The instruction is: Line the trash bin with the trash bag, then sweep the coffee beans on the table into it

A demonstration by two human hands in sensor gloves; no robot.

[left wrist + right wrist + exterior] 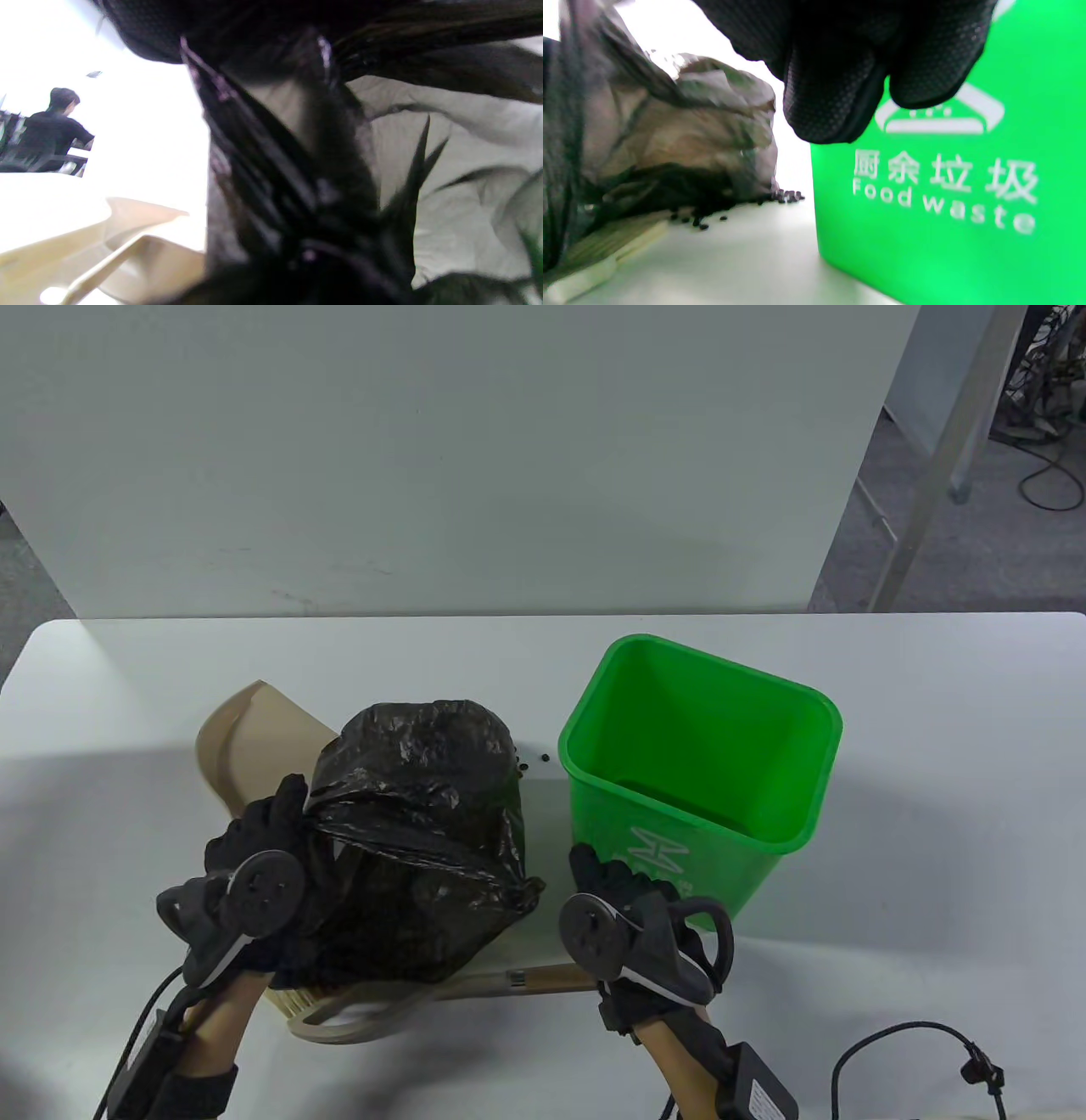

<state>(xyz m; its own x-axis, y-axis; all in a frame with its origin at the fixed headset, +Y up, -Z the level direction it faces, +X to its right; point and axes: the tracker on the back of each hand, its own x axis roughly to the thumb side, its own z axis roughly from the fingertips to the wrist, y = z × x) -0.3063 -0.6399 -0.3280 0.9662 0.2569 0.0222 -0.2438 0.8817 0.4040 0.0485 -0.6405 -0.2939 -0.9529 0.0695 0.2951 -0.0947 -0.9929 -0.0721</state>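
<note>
**Bag held beside unlined bin**

Left hand (254, 882) fingers clamp the black trash bag (424, 831), puffed over the dustpan (246, 738). Right hand (628, 916) fingers hang loosely curled, holding nothing, beside the green trash bin (764, 806). Coffee beans (780, 197) lie on the worktop (127, 687) between bag and bin.

One bin (704, 755); one bag (424, 831); one dustpan (246, 738)
</note>
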